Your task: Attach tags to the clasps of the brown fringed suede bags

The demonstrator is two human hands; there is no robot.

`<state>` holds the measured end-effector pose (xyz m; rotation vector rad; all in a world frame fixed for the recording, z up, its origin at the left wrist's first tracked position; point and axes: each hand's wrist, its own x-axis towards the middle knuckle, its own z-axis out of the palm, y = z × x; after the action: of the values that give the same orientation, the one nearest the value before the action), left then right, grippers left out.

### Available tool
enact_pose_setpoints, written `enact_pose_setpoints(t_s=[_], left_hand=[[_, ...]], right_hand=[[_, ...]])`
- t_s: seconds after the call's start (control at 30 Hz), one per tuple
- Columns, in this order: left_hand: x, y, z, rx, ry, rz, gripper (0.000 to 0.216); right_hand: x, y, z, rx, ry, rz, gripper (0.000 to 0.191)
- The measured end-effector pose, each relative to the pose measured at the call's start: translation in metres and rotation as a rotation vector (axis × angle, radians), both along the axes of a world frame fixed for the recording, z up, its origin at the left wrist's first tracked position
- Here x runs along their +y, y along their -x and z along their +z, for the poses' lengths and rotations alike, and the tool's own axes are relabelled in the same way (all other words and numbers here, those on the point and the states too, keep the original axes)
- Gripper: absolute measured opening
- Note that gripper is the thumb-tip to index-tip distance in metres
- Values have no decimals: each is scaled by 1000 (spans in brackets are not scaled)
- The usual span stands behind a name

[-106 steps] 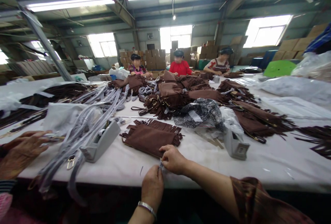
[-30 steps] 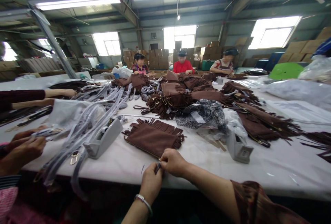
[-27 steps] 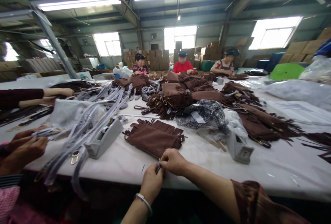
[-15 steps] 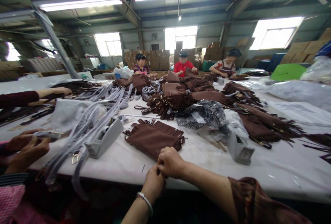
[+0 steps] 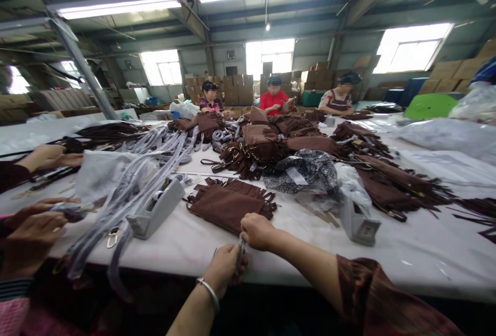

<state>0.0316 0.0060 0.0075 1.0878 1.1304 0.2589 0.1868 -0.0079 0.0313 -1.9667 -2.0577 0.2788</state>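
A metal bangle circles the wrist of my left hand (image 5: pixel 223 268), which is closed around a narrow greyish strip (image 5: pixel 241 253) just over the table's front edge. What the strip is exactly, I cannot make out. Its upper end is pinched in my right hand (image 5: pixel 258 231), whose fingers are mostly hidden from me. Just beyond my right hand, a brown fringed pouch (image 5: pixel 222 202) lies flat on the white table (image 5: pixel 294 258).
Two grey tape dispensers (image 5: pixel 155 212) (image 5: pixel 358 222) stand left and right. Plastic-wrapped straps (image 5: pixel 127 186) spread at left, near co-workers' hands (image 5: pixel 34 232). Brown fringed bags (image 5: pixel 263 139) are heaped behind a black-and-white speckled bag (image 5: pixel 306 170). Several people sit across the table.
My hands have moved slightly apart, and the greyish strip now shows between them. My right hand has risen a little. At left, a co-worker's hand has drawn back toward the left.
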Motion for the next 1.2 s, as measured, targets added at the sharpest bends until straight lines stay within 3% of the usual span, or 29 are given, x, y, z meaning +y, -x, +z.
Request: enact_pose_setpoints(t_s=[0.13,0.3,0.4,0.5,0.63,0.9,1.07,1.2], left_hand=[[4,-2,1,-98,126,31,41],[5,2,-1,-128,188,59,29],[10,8,-2,-102,183,51,20],[14,12,0,-93,236,43,11],[13,15,8,-104,311,43,16],[7,27,8,-207,492,134,35],[2,30,-2,-224,448,181,23],[-3,27,-11,-163,263,169,27]], right_hand=[[4,3,-3,-66,-37,25,11],[0,-10,-17,126,-97,57,9],[-9,-17,-21,222,-220,50,12],[-18,-18,-23,225,-357,175,16],[-19,-11,-26,59,-378,335,22],[-12,1,-22,-94,-314,354,18],[-23,-9,-29,-87,-279,333,30],[-52,-16,-21,13,-349,200,45]])
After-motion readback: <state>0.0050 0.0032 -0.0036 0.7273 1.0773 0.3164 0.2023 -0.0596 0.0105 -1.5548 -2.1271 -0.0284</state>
